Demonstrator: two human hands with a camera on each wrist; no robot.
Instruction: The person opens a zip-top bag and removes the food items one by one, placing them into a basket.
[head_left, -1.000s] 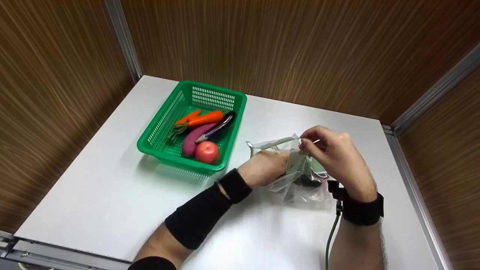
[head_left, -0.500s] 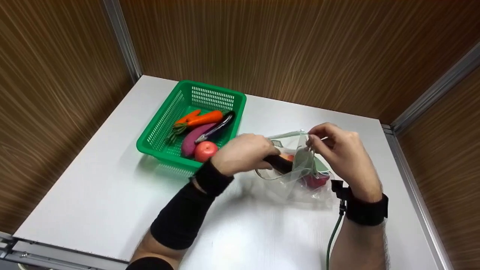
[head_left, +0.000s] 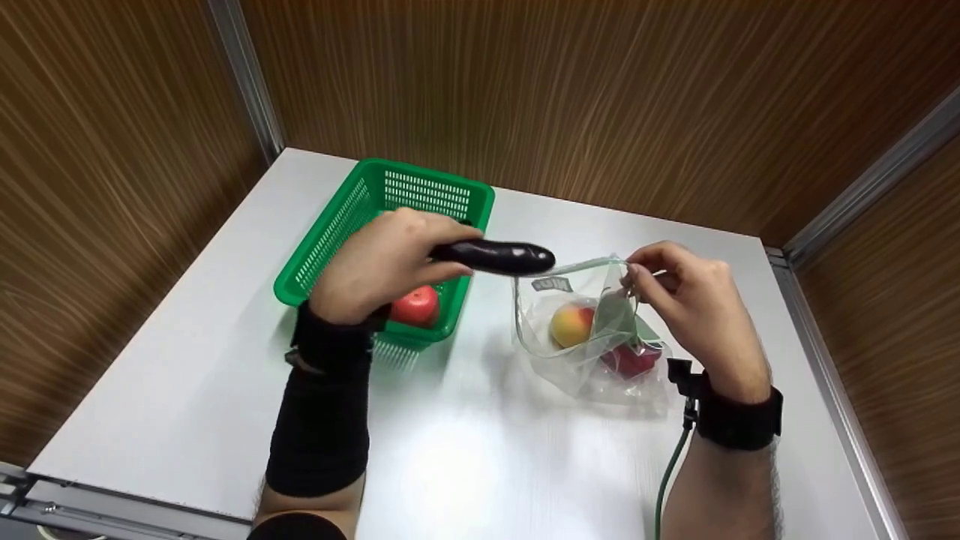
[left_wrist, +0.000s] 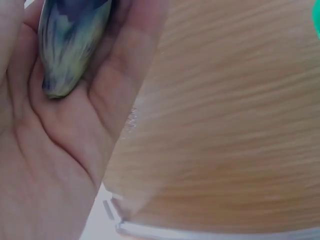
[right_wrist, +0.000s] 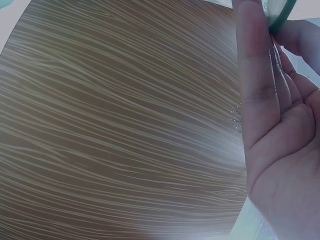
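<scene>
My left hand (head_left: 382,266) grips a dark purple eggplant (head_left: 499,257) by one end and holds it level in the air between the green basket (head_left: 330,232) and the clear plastic bag (head_left: 585,330). In the left wrist view the eggplant (left_wrist: 70,45) lies in my palm. My right hand (head_left: 686,307) pinches the bag's upper rim and holds its mouth open toward the left. Inside the bag lie a yellow-orange peach (head_left: 571,324) and a red fruit (head_left: 628,361). The bag's rim (right_wrist: 277,12) shows between my right fingers (right_wrist: 255,75) in the right wrist view.
The basket stands at the table's back left; a red apple (head_left: 415,305) shows in it below my left hand, which hides the other contents. The white table (head_left: 187,360) is boxed in by wood-grain walls. A green cable (head_left: 664,480) runs from my right wrist.
My left hand drew the eggplant out of the bag and carried it up and to the left, over the basket's near corner. My right hand kept hold of the bag's rim.
</scene>
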